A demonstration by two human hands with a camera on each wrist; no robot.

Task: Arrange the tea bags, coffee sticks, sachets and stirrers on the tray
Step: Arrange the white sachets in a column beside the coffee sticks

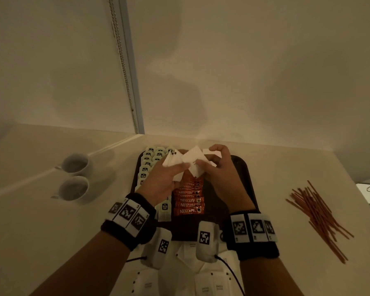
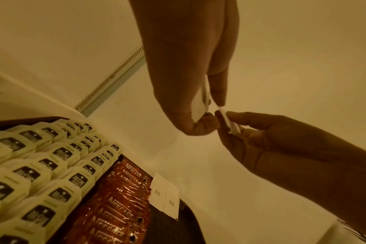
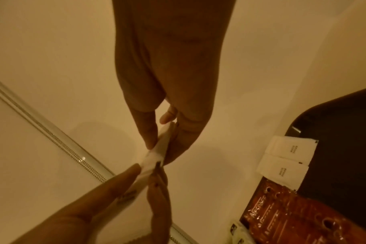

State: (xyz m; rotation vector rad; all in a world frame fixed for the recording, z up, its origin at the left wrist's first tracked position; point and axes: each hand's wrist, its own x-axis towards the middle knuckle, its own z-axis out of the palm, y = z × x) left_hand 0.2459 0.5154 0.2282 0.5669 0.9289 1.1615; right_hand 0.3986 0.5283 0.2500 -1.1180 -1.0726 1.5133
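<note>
The pale counter [image 1: 51, 221] is carrying everything here, running back to the wall. A dark tray [image 1: 241, 167] is sitting on it in front of the person. Rows of pale tea bags [image 1: 146, 167] are lying overlapped down the tray's left side, and a column of orange coffee sticks [image 1: 189, 205] is lying just beside them toward the middle. Two white cups [image 1: 75, 178] are standing on the counter well to the left of the tray, one behind the other. A loose heap of thin reddish stirrers [image 1: 316, 214] is lying on the counter well to the right, off the tray. Both hands are hovering above the far part of the tray. The left hand [image 1: 166, 181] is holding a fanned bunch of white sachets [image 1: 179, 161], its fingers [image 2: 201, 127] curled around them. The right hand [image 1: 219, 170] is pinching the same bunch from the other side, its fingers [image 3: 150, 133] closing narrowly on the paper edge. Two more white sugar sachets [image 2: 164, 196] are lying flat on the tray at the far end of the coffee sticks, side by side and touching.
</note>
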